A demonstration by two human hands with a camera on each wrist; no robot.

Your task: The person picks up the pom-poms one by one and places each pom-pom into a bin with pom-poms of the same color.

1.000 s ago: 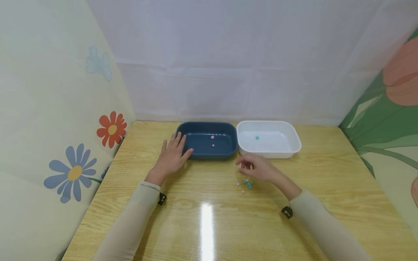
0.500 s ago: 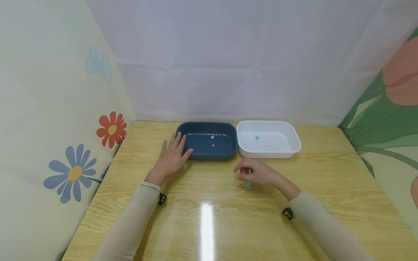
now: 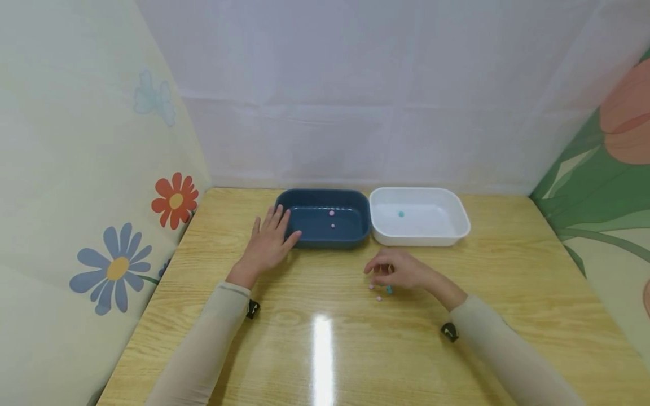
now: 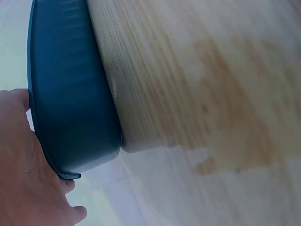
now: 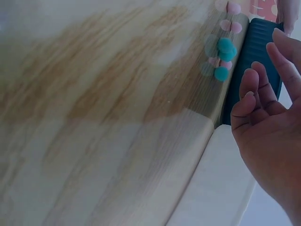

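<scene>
My left hand (image 3: 265,242) lies over the left end of a dark blue rectangular tub (image 3: 325,243), its fingers straight and spread at the rim. In the left wrist view the hand (image 4: 28,174) is against the tub's rim. My right hand (image 3: 401,269) hovers low over small round bead-like pieces, pink (image 3: 378,299) and teal (image 3: 389,290), on the table, hiding some of them. In the right wrist view its thumb and index finger are extended and apart, the other fingers loosely bent. Nothing shows between them. Two pink pieces (image 3: 332,213) lie inside the blue tub.
A white rectangular tub (image 3: 418,240) stands right beside the blue one, with one teal piece (image 3: 401,214) in it. Both are at the back of the wooden table (image 3: 284,349), before a white cloth backdrop (image 3: 325,113). Flower-printed panels (image 3: 117,169) flank the table.
The right hand has come down toward the front, over the small pieces, and now covers several of them. The left hand has stayed at the blue tub.
</scene>
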